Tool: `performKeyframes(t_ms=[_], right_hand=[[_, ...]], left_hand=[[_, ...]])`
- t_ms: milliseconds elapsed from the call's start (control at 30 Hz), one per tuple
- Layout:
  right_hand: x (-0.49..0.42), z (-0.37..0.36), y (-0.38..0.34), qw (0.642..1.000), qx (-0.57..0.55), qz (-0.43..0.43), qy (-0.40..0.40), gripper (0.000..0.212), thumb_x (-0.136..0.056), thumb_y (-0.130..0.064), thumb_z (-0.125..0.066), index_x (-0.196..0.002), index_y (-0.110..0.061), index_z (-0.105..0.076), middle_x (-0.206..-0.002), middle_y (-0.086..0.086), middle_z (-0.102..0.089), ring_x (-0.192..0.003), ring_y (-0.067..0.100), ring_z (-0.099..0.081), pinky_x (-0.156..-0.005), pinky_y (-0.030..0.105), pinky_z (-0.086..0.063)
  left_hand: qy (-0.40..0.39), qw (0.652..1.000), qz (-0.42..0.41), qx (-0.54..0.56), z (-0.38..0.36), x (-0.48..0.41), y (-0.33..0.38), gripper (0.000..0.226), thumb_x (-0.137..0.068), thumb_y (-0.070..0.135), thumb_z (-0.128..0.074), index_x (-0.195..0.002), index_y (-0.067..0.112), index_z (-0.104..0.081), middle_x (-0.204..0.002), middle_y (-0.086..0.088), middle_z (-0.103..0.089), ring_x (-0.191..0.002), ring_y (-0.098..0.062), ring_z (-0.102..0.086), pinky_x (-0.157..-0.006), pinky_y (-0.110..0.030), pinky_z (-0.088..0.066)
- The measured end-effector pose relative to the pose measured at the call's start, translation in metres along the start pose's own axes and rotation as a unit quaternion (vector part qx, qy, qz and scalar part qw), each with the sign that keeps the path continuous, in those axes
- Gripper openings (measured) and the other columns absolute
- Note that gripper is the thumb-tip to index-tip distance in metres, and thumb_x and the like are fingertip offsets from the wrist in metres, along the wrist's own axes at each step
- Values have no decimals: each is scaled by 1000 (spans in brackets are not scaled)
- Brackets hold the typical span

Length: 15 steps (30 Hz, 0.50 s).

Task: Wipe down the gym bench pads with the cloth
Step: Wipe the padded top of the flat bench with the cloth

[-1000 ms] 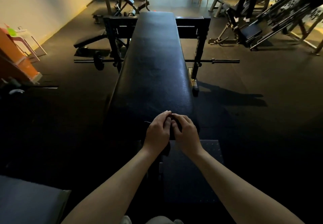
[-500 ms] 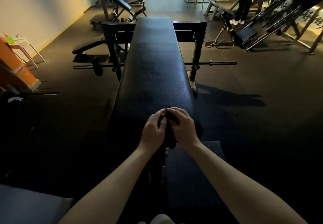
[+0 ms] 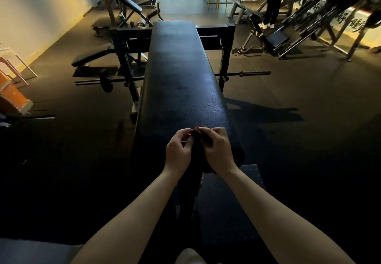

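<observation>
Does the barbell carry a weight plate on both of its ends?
No, the barbell has a plate only on its left end; its right end is bare.

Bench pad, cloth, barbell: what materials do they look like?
Bench pad: probably black vinyl or leatherette; pebbled grain with a soft sheen.
Cloth: dark soft fabric, judging by how it bunches; weave too dim to tell.
Barbell: bare metal, likely steel; grey shaft with a glint at the sleeve.
</observation>
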State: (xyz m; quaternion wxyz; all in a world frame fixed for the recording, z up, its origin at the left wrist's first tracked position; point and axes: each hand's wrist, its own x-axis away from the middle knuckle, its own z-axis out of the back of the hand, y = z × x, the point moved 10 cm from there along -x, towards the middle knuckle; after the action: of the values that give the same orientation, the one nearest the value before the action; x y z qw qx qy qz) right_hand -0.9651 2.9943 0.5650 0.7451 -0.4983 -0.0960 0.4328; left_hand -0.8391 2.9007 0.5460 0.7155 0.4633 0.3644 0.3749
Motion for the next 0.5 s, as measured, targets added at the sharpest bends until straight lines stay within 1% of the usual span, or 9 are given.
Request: performKeyframes(t_ms=[67, 133, 167, 200, 233, 300, 367, 433, 500], right_hand=[[-7, 2, 4, 997, 73, -3, 7, 36, -93, -20, -67, -129, -17, -64, -115, 0, -46, -109, 20, -52, -99, 20, -42], [-9, -13, 15, 982, 178, -18, -54, 48, -98, -37, -58, -143, -21, -52, -139, 5, -39, -135, 26, -34, -116, 32, -28], [-6, -24, 22, 970, 222, -24, -94, 55, -99, -45, -51, -149, -25, -43, -154, 5, -28, -145, 25, -21, -122, 38, -17], [-3, -35, 26, 961, 245, -27, -122, 58, -100, -50, -45, -153, -28, -35, -162, 4, -17, -151, 23, -11, -124, 40, -8], [-1, -42, 27, 959, 250, -28, -133, 59, -101, -51, -42, -155, -30, -31, -165, 3, -11, -152, 21, -7, -124, 41, -5], [-2, -52, 19, 967, 223, -25, -117, 53, -102, -44, -44, -152, -28, -38, -165, 2, -15, -152, 20, -14, -124, 38, -13], [-4, -65, 2, 975, 199, 6, -97, 44, -103, -33, -49, -144, -21, -51, -161, 2, -29, -149, 20, -26, -120, 38, -28], [-1, -90, -18, 974, 187, 57, -111, 37, -102, -25, -51, -138, -14, -58, -156, 5, -40, -144, 21, -37, -116, 40, -36], [7, -113, -35, 971, 168, 99, -138, 33, -102, -21, -53, -132, -12, -63, -151, 6, -47, -139, 22, -45, -113, 38, -40]], left_hand=[[9, 997, -45, -60, 5, -4, 3, 18, -98, 16, -61, -114, 19, -69, -108, 7, -68, -93, -5, -65, -86, -23, -53], [17, 979, -105, -173, 16, -4, 1, 21, -98, 18, -59, -117, 18, -69, -113, 3, -67, -102, -13, -63, -93, -30, -50], [21, 965, -124, -229, 24, -3, -4, 22, -98, 18, -60, -117, 18, -70, -115, 2, -68, -107, -17, -61, -96, -34, -47], [28, 953, -133, -271, 34, -1, -12, 23, -97, 19, -60, -118, 18, -70, -117, 1, -68, -112, -19, -60, -99, -37, -45], [36, 944, -133, -299, 45, 1, -21, 25, -97, 19, -59, -119, 17, -70, -120, 0, -68, -116, -21, -58, -102, -38, -43], [50, 936, -123, -327, 64, 3, -37, 30, -97, 20, -56, -122, 13, -70, -126, -4, -67, -124, -24, -55, -107, -43, -41], [58, 934, -111, -335, 76, 4, -46, 34, -97, 21, -52, -124, 11, -69, -131, -7, -64, -128, -26, -51, -109, -47, -41], [56, 941, -94, -319, 81, 4, -49, 38, -98, 23, -47, -127, 8, -67, -133, -9, -63, -130, -27, -50, -111, -46, -40], [49, 948, -86, -302, 83, 6, -50, 43, -100, 26, -40, -129, 7, -65, -134, -10, -62, -131, -27, -49, -113, -44, -39]])
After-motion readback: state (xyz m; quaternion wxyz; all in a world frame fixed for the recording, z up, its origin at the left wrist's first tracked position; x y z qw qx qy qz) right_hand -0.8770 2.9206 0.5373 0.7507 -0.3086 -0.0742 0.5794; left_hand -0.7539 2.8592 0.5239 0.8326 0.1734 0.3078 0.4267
